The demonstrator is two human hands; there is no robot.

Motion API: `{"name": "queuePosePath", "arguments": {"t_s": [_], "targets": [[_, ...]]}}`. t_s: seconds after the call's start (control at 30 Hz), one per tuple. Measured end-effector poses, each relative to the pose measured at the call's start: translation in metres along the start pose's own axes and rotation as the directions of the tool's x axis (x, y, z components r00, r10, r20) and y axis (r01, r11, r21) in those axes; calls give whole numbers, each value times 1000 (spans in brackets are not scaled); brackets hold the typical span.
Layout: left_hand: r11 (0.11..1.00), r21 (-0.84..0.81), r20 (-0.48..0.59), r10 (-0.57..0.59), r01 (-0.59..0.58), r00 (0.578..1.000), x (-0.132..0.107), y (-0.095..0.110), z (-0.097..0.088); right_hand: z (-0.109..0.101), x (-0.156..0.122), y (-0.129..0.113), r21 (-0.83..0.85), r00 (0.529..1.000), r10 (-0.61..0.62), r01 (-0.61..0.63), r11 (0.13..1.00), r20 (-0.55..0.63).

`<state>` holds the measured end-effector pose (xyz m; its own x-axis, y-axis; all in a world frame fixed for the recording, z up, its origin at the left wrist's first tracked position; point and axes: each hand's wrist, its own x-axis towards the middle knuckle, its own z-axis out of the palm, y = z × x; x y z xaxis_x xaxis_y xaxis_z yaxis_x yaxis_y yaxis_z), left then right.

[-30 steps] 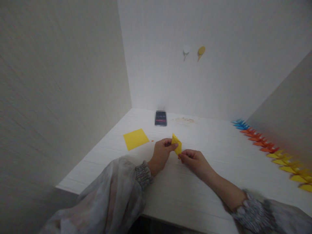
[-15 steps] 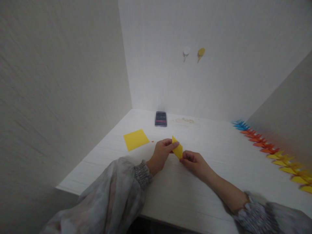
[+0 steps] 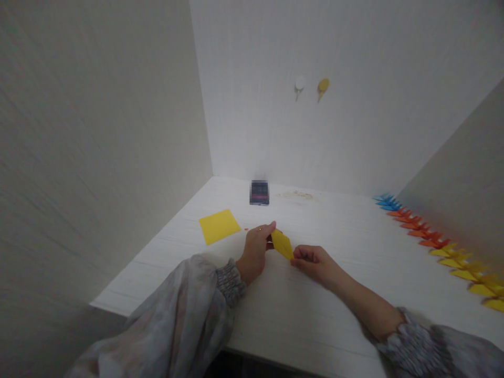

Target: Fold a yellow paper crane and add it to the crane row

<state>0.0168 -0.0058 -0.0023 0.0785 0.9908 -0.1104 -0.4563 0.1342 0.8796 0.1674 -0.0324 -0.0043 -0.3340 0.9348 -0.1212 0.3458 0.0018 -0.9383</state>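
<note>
A folded piece of yellow paper (image 3: 282,244) is held above the white table between both hands. My left hand (image 3: 255,249) has it at its upper left edge; the thumb is lifted near the top corner and the fingers go behind the paper, partly hidden. With thumb and curled fingers, my right hand (image 3: 313,261) pinches the lower right corner. Left of my hands lies a flat yellow paper sheet (image 3: 219,227), and a tiny orange-red scrap (image 3: 246,229) sits beside its right corner.
Along the right side runs a row of folded paper pieces: blue (image 3: 388,202), orange-red (image 3: 421,230) and yellow (image 3: 466,268). A blurred dark object (image 3: 259,193) stands near the back wall. Two hooks, one white (image 3: 300,84) and one yellow (image 3: 323,85), are on that wall.
My left thumb has lifted off the face of the folded paper and moved up to its top edge. The paper has tilted, showing more of its face. My right hand stays at the corner.
</note>
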Motion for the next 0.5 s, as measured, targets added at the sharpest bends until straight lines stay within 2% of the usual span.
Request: {"name": "queuePosePath", "arguments": {"t_s": [0.13,0.37,0.5], "targets": [[1000,-23,-37,-15,15,999,0,0,1,-1,-1,-2,6,998,10,-10,1000,56],[999,4,-14,-42,42,999,1,2,1,-4,-3,-3,-20,998,4,-3,1000,55],[999,7,-44,-47,48,998,3,2,0,-6,-2,-1,-38,998,-6,8,999,57]]}}
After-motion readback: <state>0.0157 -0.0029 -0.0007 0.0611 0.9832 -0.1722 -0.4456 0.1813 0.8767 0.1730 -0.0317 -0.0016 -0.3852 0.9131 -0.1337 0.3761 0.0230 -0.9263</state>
